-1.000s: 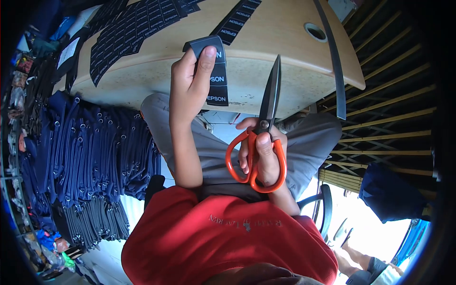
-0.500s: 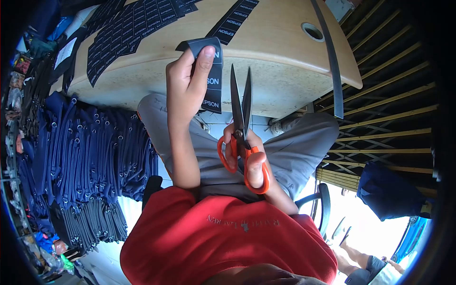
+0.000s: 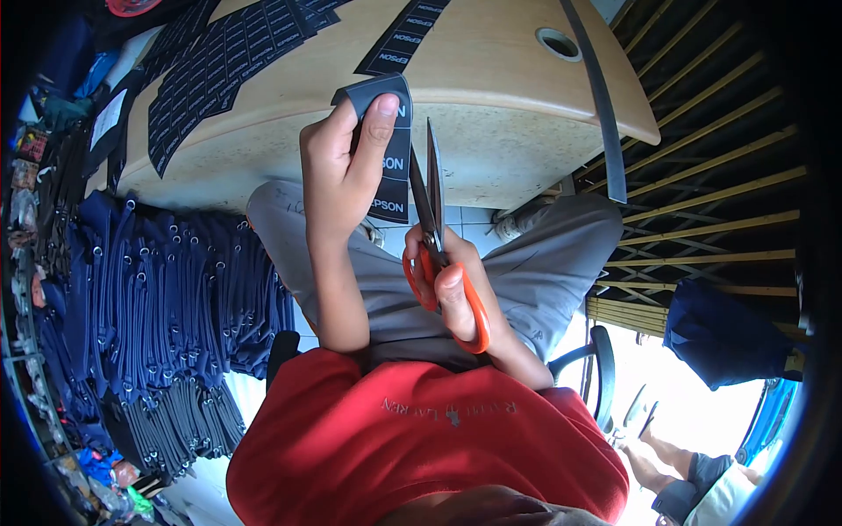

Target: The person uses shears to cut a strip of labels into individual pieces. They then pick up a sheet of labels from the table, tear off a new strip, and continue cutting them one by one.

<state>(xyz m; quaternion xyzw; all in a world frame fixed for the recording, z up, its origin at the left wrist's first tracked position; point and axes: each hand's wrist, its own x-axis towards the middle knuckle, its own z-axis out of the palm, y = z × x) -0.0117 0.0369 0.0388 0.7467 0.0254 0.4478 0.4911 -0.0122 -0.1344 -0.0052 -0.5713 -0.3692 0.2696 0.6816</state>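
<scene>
My left hand point(image 3: 351, 167) pinches a folded black strip with white EPSON lettering point(image 3: 390, 188) between thumb and fingers; the strip's end hangs down beside the thumb. My right hand point(image 3: 460, 302) is closed on the orange handles of a pair of scissors point(image 3: 431, 197). The blades point up, slightly parted, just right of the strip; one blade lies close along its edge. Whether they touch is unclear. Beyond, on the wooden table, lie another printed strip point(image 3: 403, 39) and a spread of joined EPSON labels point(image 3: 237, 57).
The curved wooden table point(image 3: 491, 70) has a round hole, and a long plain dark strip point(image 3: 605, 114) hangs over its edge. Blue straps point(image 3: 167, 289) hang at the left. A folding metal gate point(image 3: 710, 193) stands right. Another person's legs point(image 3: 653, 460) show at lower right.
The scissors have turned, their blades have come closer together, and they have shifted left toward the strip. My left hand still holds the strip, slightly lower. The view has shifted a little.
</scene>
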